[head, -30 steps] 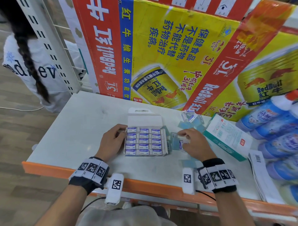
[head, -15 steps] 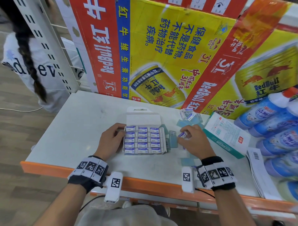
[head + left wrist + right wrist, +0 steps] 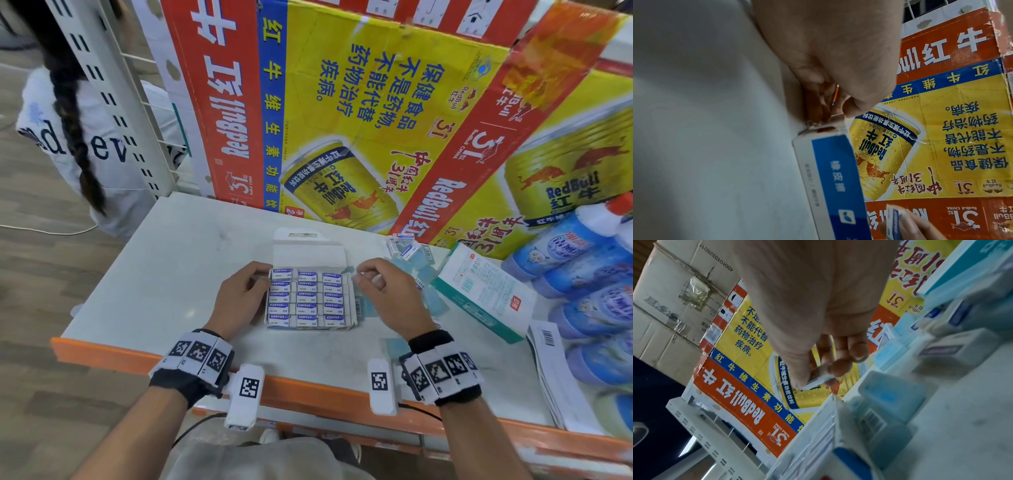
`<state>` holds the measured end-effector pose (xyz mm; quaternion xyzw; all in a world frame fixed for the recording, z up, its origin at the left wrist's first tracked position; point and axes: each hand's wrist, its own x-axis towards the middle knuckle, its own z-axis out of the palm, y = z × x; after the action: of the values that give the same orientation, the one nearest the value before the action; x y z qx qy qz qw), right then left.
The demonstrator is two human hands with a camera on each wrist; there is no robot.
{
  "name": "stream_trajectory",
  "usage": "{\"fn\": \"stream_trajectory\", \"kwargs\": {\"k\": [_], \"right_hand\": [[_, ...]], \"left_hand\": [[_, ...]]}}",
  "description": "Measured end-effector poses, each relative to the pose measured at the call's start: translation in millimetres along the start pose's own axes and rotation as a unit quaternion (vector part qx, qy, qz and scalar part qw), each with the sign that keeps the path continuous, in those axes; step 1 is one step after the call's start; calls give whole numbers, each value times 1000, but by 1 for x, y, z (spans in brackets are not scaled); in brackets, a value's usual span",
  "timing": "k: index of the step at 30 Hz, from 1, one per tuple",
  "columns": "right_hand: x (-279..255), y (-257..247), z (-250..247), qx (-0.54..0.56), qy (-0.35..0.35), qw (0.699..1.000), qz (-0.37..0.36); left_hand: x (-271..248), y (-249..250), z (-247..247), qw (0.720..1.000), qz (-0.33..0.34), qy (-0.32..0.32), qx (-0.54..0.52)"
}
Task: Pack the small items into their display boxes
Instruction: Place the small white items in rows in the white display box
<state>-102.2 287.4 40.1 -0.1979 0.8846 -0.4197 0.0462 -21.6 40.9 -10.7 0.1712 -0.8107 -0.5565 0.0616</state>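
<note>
Head view: a white tabletop with an orange front edge stands against upended Red Bull cartons that wall off its far side. At its middle lies the display box, lid flap folded back, packed with rows of blue-and-white erasers. The left hand rests against the box's left wall, fingers curled at its far corner. The right hand hovers just beside the box's right wall, fingertips pinched on a small eraser, barely visible here. Loose erasers lie in a heap near the cartons, beside a teal-and-white box; blue bottles crowd the right edge. Left of the table runs a wooden floor, with a white slotted shelf upright and a person with a long braid.

Left wrist view: the left hand holds the box's corner between thumb and curled fingers, the white tabletop beside it and the cartons beyond.

Right wrist view: the right hand clamps the eraser between thumb and fingertips above the box's rim. Brown cardboard cases are stacked behind the cartons.
</note>
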Motion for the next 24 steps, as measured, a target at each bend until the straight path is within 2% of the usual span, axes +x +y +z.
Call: {"fn": "stream_trajectory", "kwargs": {"k": [8,12,24], "right_hand": [[20,-23,25,-86,-90,990,-60],[29,-32,33,-124,-127,983,-57],[36,-42,47,-173,-137,975,-37]], "left_hand": [[0,-2,0,1000,4,-3,0],[0,-2,0,1000,12,-3,4],[1,-2,0,1000,25,-3,18]]}}
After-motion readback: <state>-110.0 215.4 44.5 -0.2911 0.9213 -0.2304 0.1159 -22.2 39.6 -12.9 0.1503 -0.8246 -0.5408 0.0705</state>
